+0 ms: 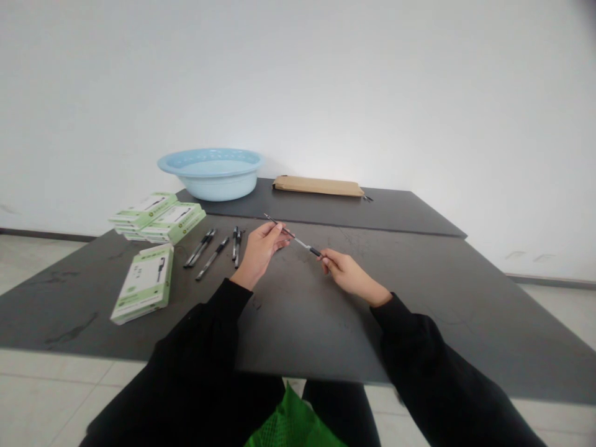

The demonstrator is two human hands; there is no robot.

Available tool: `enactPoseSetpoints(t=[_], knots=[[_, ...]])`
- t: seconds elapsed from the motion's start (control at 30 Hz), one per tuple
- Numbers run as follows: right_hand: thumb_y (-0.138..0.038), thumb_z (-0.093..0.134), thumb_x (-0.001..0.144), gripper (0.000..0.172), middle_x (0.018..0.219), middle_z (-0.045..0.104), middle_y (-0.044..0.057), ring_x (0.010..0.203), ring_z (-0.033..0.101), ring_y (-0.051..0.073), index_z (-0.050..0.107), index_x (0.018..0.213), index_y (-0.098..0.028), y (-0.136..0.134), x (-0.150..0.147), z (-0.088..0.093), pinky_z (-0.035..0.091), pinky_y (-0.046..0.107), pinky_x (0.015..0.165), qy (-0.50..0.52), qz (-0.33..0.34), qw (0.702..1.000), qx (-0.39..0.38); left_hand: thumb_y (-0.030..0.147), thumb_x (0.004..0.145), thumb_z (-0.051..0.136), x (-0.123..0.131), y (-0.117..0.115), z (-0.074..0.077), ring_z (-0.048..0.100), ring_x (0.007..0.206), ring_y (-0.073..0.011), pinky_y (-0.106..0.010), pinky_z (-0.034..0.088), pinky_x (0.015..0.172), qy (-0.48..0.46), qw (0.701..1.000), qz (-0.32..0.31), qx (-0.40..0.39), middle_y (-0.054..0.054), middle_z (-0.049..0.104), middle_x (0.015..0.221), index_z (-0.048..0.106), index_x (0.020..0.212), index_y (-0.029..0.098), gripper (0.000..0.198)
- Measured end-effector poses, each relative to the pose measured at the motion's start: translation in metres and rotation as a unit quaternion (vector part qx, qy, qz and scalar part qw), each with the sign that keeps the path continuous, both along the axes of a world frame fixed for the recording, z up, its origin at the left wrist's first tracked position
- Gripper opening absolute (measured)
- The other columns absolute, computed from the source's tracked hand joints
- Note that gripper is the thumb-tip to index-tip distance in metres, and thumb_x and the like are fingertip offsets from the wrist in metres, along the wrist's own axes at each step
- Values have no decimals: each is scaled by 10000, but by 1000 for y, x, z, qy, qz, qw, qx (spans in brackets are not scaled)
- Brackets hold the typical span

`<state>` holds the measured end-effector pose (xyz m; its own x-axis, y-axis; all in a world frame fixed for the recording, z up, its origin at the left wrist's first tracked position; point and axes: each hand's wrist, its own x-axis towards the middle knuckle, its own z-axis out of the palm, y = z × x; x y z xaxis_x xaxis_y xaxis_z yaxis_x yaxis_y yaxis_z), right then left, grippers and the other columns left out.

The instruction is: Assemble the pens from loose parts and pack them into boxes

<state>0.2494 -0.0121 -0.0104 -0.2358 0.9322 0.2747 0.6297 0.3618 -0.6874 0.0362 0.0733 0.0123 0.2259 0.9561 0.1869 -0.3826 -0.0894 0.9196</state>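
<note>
Above the middle of the dark table, my left hand [263, 247] pinches a thin pen refill [300, 241], whose pointed tip sticks out up and to the left past my fingers. The refill's other end meets a pen barrel with a black grip [315, 251]. My right hand [342, 271] is closed around that barrel, hiding most of it. Whether the refill sits inside the barrel or just touches it, I cannot tell. Left of my left hand lie several black-and-clear gel pens [212, 257], spread out on the table.
A green-and-white pen box [143, 282] lies at the left front, with stacked pen boxes [161, 217] behind it. A light blue basin [218, 183] stands at the back left. Beside it lies a brown cardboard piece [319, 185], with thin dark tips poking out its right end.
</note>
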Motion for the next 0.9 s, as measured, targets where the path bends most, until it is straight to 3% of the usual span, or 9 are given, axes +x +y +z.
enactPoseSetpoints(t=[0.47, 0.57, 0.67, 0.77, 0.9], knots=[[-209, 361, 942, 218, 704, 573, 1, 631, 536, 133, 575, 968, -178, -4, -6, 1, 390, 245, 646, -7, -3, 1000, -6, 429, 764, 709, 5, -4, -3, 689, 766, -173, -291, 542, 713, 21, 999, 17, 32, -55, 696, 807, 638, 843, 144, 304], [-224, 368, 947, 203, 694, 564, -6, 627, 533, 133, 567, 961, -183, -3, -7, -2, 389, 248, 644, -7, -8, 1000, -5, 417, 764, 712, 8, -8, -5, 676, 763, -185, -305, 529, 737, 98, 992, 8, 74, -69, 714, 802, 684, 802, 150, 271], [-262, 370, 959, 186, 681, 564, -12, 606, 530, 130, 539, 924, -192, -1, -10, -6, 394, 252, 630, 23, -10, 1000, -14, 379, 777, 700, 13, -14, -7, 660, 793, -204, -315, 501, 788, 197, 969, -29, 144, -67, 725, 797, 725, 760, 167, 214], [-324, 354, 975, 190, 678, 573, -18, 577, 537, 128, 499, 964, -201, 1, -17, -9, 428, 259, 617, 122, -12, 992, -35, 389, 803, 670, 20, -22, -10, 652, 875, -223, -316, 477, 839, 206, 957, -104, 178, -63, 727, 834, 748, 834, 182, 224], [-416, 375, 971, 278, 706, 590, 7, 643, 571, 138, 520, 886, -196, 3, -31, -11, 468, 280, 662, 203, 21, 978, -35, 452, 819, 648, 30, -29, -21, 612, 645, -175, -294, 473, 665, 152, 964, -202, 79, -29, 658, 655, 703, 1078, 140, 410]])
